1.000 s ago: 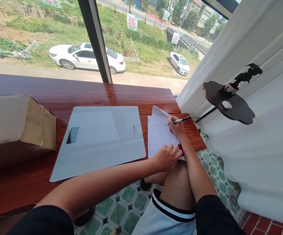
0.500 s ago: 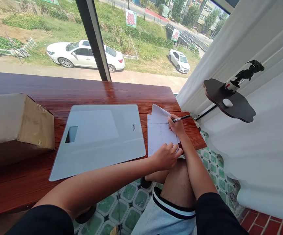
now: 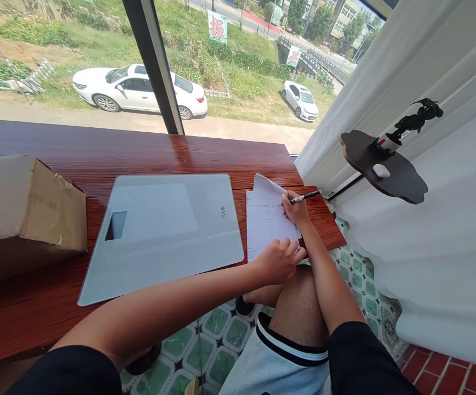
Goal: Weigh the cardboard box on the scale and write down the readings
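My right hand is closed around a pen, its tip low over a sheet of paper with lines of small writing. Another sheet sticks out beneath it at the top, partly curled up. My left hand lies over the paper's lower right corner at the table's edge, fingers curled in. What those fingers grip, if anything, is hidden. Left of the paper, a large pale grey-blue glass board with a small dark window lies flat on the wooden table.
At the left stands a cardboard box. A dark wavy-edged side table to the right bears a potted plant and a small white object. White curtains hang behind it. My crossed legs are under the table edge.
The whole view has shifted slightly left and up. Both hands keep nearly the same places on the paper, and the pen has barely moved.
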`<action>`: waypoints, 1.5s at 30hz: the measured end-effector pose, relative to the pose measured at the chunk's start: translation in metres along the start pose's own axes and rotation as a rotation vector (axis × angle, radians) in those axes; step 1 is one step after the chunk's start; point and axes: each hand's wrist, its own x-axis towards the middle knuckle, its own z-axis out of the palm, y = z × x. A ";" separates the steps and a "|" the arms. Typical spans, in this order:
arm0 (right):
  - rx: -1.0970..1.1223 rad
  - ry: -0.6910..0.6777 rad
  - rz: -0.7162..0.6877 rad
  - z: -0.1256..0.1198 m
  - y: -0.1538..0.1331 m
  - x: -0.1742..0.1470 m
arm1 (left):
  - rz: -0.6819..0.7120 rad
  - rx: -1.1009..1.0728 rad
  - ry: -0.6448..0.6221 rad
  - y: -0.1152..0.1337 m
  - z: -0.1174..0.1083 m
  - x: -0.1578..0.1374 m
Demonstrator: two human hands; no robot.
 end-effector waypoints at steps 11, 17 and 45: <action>0.000 -0.017 -0.034 0.001 0.001 0.000 | -0.004 -0.002 -0.011 0.000 -0.001 0.000; -0.014 0.013 -0.042 0.000 0.000 0.001 | -0.006 -0.008 0.000 0.000 0.001 0.000; -0.260 -0.083 -0.483 0.006 -0.022 0.007 | 0.045 0.085 0.000 0.001 -0.002 -0.004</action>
